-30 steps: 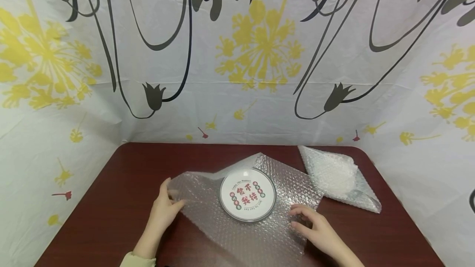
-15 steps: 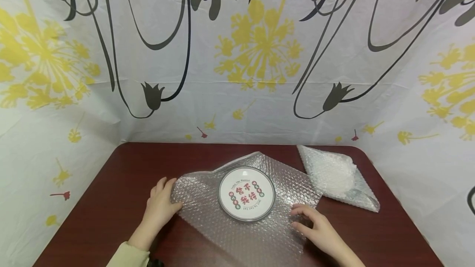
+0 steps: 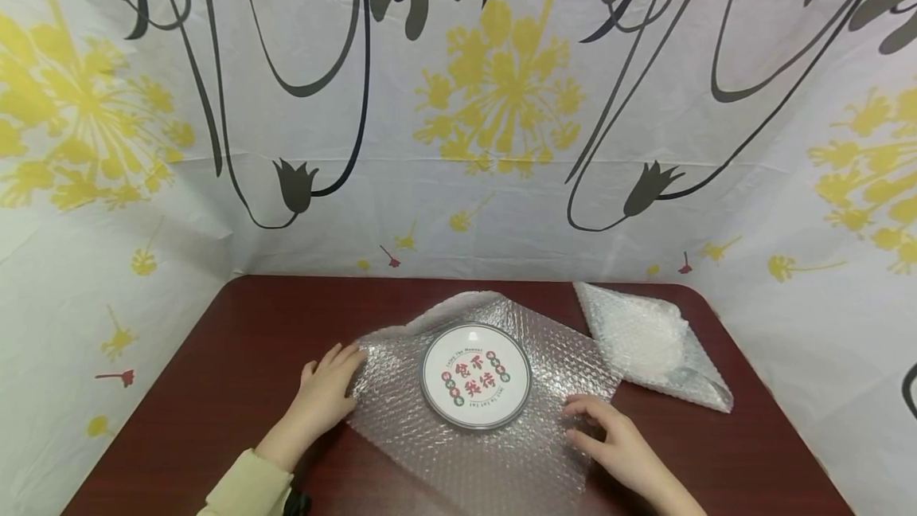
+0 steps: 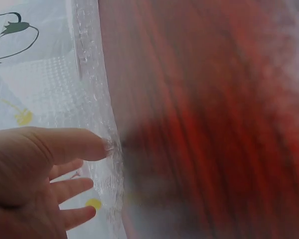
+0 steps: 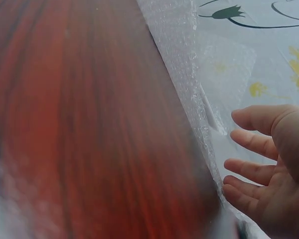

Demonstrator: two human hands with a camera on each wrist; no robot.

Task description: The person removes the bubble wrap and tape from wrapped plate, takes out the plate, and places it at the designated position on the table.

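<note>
A round white plate [image 3: 476,377] with red characters and a dark rim lies on a sheet of bubble wrap [image 3: 458,444] in the head view. My left hand [image 3: 324,388] is at the sheet's left corner, fingers extended. In the left wrist view, the thumb [image 4: 84,143] of that hand touches the wrap's edge [image 4: 97,64], and its other fingers are spread apart. At the sheet's right side, my right hand [image 3: 609,444] has loosely bent fingers. The right wrist view shows those fingers [image 5: 254,172] close beside the wrap's edge [image 5: 182,74], pinching nothing; whether they touch it I cannot tell.
A flat bubble-wrapped packet [image 3: 652,345] lies at the back right of the dark red table [image 3: 215,388], near the sheet's right corner. A white patterned cloth [image 3: 401,118] hangs behind the table and along its sides.
My left hand let the wrap's left corner out of its fingers and moved slightly right, shifting that corner inward. The sheet's far left edge now bulges up. My right hand stays nearly still.
</note>
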